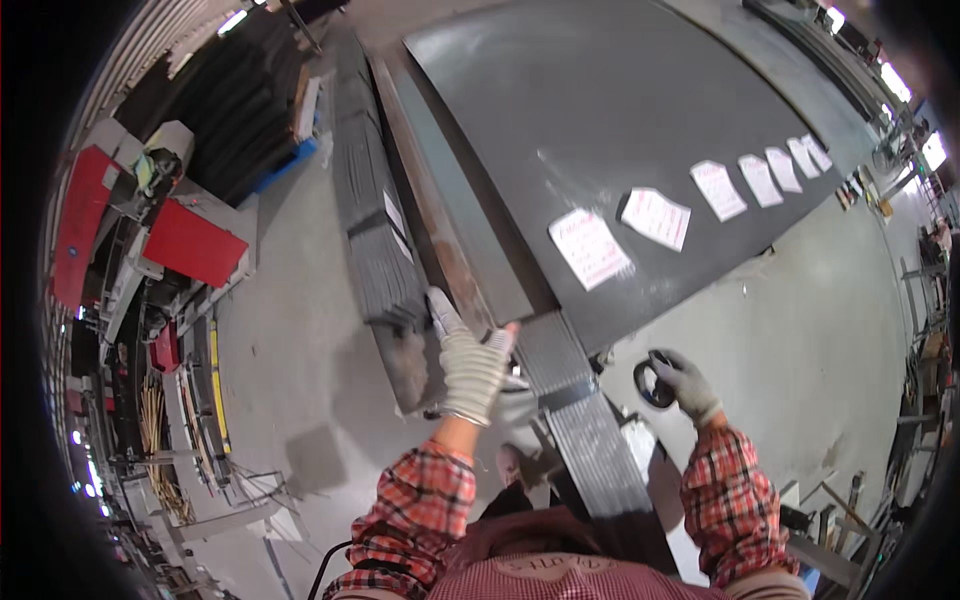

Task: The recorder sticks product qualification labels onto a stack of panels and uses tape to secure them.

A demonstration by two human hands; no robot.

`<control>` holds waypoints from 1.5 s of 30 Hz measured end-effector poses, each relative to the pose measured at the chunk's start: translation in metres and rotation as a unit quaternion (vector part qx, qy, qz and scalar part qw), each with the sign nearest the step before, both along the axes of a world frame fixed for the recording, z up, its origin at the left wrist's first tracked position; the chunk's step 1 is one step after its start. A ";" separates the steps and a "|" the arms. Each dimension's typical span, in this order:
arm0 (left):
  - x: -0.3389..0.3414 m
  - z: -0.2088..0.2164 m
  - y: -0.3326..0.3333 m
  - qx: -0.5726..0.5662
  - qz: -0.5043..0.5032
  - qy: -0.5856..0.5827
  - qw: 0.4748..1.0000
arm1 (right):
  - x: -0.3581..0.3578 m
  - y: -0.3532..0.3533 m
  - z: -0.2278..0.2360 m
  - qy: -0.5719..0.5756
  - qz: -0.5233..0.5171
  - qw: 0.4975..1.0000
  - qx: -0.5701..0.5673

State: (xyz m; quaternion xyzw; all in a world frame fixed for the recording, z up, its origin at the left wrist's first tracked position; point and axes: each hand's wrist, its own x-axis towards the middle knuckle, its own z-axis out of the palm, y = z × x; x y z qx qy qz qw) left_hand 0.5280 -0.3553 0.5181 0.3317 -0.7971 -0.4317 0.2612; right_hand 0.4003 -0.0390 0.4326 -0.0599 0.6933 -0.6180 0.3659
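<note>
My left hand, in a pale knitted glove, is open, with forefinger and thumb spread apart. Its forefinger reaches the near end of a stack of long dark grey strips on the left; whether it touches them I cannot tell. The thumb points toward a bundle of grey ribbed profiles, which has a dark band wrapped across it. In my right hand, also gloved, is a black roll of tape, gripped at its edge right of the bundle.
A large dark sheet carries several white handwritten paper tags. A rusty brown bar runs between the strips and the sheet. Red-panelled machinery stands at the left, near stacked black material. Racks line the right side.
</note>
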 end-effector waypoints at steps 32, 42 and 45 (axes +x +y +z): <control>0.082 0.036 0.055 0.715 -0.097 0.199 0.663 | 0.191 0.037 0.141 0.127 0.239 0.960 0.069; 0.115 0.197 -0.075 0.522 -0.244 0.457 0.677 | 0.260 0.007 0.179 0.059 0.243 0.968 0.013; 0.183 0.241 -0.113 0.344 -0.193 0.464 0.793 | 0.245 -0.025 0.185 0.080 0.356 0.931 -0.003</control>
